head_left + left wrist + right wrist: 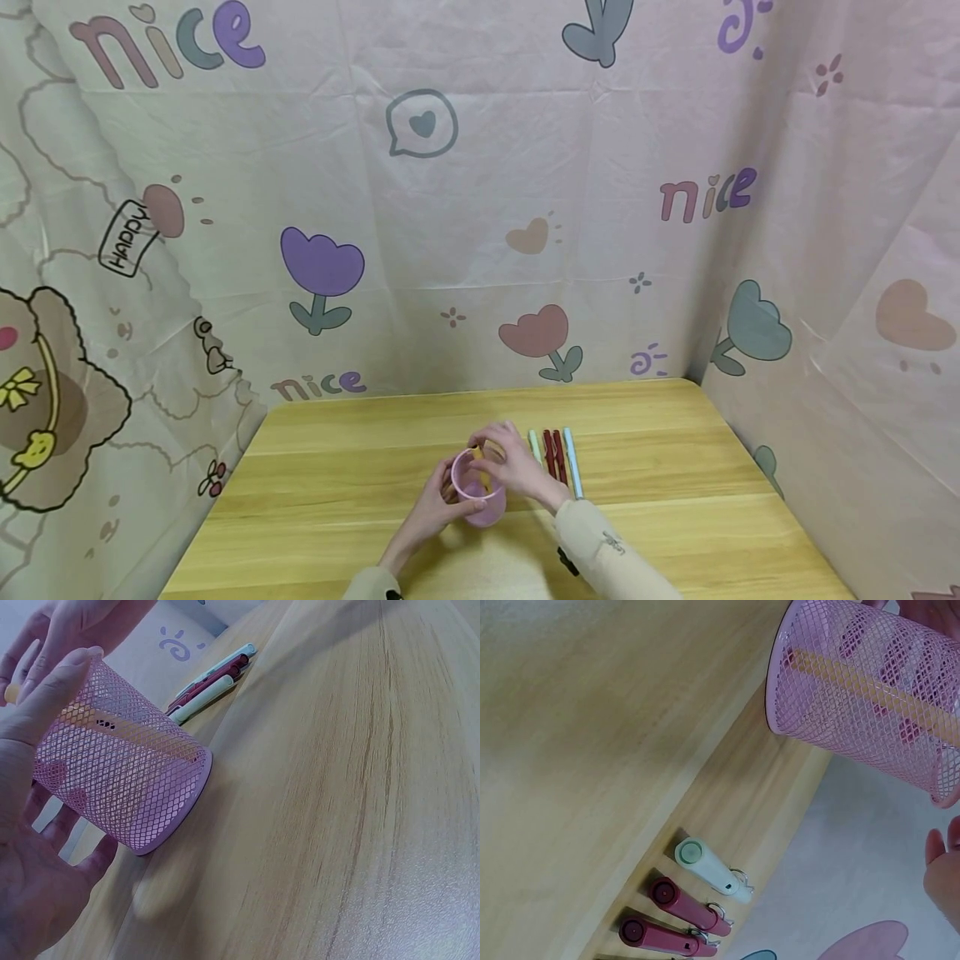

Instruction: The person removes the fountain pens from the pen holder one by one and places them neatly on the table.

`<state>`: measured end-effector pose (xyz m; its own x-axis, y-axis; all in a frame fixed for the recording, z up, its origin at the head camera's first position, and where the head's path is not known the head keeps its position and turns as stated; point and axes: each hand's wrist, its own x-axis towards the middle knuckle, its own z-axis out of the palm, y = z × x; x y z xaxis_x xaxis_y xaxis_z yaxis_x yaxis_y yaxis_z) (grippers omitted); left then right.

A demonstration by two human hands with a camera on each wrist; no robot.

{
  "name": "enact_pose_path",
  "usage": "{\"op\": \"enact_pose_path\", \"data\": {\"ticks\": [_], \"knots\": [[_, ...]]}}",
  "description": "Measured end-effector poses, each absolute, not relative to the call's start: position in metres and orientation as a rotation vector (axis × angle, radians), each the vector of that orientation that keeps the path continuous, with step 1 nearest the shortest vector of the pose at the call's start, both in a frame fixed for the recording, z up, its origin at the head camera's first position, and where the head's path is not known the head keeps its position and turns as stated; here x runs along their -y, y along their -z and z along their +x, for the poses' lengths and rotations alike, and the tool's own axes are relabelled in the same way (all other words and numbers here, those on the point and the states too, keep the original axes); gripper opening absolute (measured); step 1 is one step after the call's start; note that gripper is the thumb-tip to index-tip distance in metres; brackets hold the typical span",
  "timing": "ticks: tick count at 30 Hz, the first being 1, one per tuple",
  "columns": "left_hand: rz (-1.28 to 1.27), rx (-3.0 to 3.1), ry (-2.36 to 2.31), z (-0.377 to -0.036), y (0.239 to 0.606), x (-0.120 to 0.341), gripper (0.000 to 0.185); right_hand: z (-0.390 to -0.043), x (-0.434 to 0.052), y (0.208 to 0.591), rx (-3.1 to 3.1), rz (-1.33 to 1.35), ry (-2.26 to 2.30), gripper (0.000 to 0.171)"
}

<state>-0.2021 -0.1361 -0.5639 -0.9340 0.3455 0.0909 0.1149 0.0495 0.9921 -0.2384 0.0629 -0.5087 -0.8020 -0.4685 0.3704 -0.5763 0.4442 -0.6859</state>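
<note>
A pink mesh pen holder (486, 512) is tilted over the table, with my left hand (433, 507) gripping its side, the thumb near the rim and the fingers round the far side. Inside the holder stands a yellow-orange pen (870, 686); its lower end reaches close to the base. My right hand (516, 462) is at the holder's mouth and pinches the upper part of that pen. The fingertips are partly hidden by the rim. In the left wrist view the pen's top end (11, 694) shows beside the right fingers.
Right of the holder, several pens lie side by side on the wooden table (322, 483): a light green pen (535, 446), two dark red pens (555, 454) and a light blue pen (572, 458). A patterned cloth (465, 208) hangs behind the table and along both sides.
</note>
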Motion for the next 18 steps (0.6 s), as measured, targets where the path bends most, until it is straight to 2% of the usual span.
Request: {"op": "enact_pose_path", "data": {"ticks": [9, 18], "knots": [[0.488, -2.133, -2.005, -0.2021, 0.5633, 0.1361, 0.085, -0.2349, -0.0663, 0.5027, 2.604, 0.849, -1.41, 0.029], [0.497, -2.149, -1.989, -0.2011, 0.5632, 0.1368, 0.085, -0.2339, -0.0732, 0.5066, 2.721, 0.751, -1.425, 0.034]]}}
